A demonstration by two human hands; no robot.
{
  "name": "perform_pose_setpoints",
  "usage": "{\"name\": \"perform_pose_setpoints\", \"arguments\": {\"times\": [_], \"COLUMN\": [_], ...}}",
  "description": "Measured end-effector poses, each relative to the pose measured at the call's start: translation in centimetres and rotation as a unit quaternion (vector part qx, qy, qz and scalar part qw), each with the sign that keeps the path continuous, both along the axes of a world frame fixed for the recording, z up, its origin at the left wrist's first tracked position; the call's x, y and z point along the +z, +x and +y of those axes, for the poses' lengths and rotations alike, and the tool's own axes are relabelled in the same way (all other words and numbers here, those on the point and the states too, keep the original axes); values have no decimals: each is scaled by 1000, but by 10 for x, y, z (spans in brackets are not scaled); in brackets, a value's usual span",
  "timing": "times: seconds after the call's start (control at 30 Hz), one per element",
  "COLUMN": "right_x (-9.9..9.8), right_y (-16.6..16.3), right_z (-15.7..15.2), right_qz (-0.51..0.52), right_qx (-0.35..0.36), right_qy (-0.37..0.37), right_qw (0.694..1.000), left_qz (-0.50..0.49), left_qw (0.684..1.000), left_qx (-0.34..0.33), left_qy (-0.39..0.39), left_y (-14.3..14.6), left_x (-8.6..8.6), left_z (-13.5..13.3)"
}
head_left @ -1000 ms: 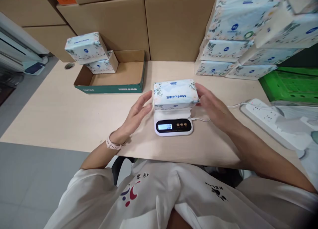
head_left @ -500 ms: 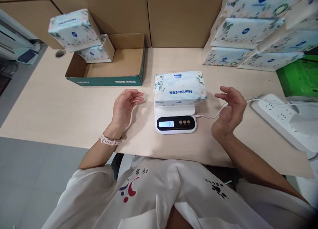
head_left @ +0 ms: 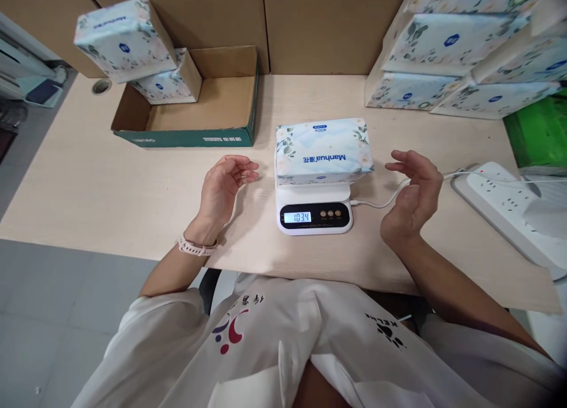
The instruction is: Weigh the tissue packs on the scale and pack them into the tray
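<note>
While left hand [head_left: 221, 186] and right hand [head_left: 414, 198] flank the scale [head_left: 315, 195] near the surface's [head_left: 66, 183] front edge — fingers open, gripping nothing — it reads 103.4; tissue pack [head_left: 323, 151] placed on top; stacked packs [head_left: 449, 48] off-scale, far right corner.

Tissue pk [head_left: 325, 150] lt blu, floral; scale [head_left: 314, 210] wht

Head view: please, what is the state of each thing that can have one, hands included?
Scale, lit, reading 103.4.
Tissue pack, lying on the scale, apparently unopened.
Left hand, empty, apart from the pack.
Right hand, empty, apart from the pack.
Cable, plugged into the scale.
Green-sided box, open-topped, holding another pack.
Stacked packs, apparently unopened.
Power strip, red light on.
</note>
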State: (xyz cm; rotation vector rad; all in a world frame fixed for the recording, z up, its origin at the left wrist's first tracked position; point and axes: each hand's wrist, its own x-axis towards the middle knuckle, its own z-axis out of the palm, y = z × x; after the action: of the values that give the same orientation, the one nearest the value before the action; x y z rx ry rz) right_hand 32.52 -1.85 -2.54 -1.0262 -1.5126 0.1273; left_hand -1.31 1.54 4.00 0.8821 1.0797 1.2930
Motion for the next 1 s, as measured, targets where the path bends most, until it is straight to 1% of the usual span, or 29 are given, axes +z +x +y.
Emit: {"name": "perform_pose_setpoints", "arguments": {"times": [0.27,0.33,0.43,0.5,0.63,0.7,0.8,0.9,1.0], "right_x": [3,4,9,12,13,11,6,5,11], "right_y": [-2,-2,-3,-4,-8,-11,-18,-19,-6], "right_z": [-3,-4,-7,-9,-8,-6,-4,-2,4], "right_qz": [-23,-38,-63,-79,-83,-79,-80,-51,21], "right_qx": [-22,-26,-31,-33,-5,12,30,31,6], "right_qy": [-24,-39,-80,-123,-212,-251,-283,-268,-236], "right_qw": [999,998,994,989,974,965,955,962,971], "left_qz": [9,33,109,185,321,356,369,359,356], "left_qw": [1000,999,991,974,917,895,877,868,851], "left_qx": [-4,-7,-37,-80,-186,-217,-251,-291,-329], "left_qy": [0,10,63,103,144,159,177,183,201], "left_y": [-1,-1,-1,-4,-9,-9,-2,15,44], "left_x": [-1,-1,0,-1,-8,-14,-17,-6,14], "left_z": [0,-1,-5,-7,-8,-5,0,6,19]}}
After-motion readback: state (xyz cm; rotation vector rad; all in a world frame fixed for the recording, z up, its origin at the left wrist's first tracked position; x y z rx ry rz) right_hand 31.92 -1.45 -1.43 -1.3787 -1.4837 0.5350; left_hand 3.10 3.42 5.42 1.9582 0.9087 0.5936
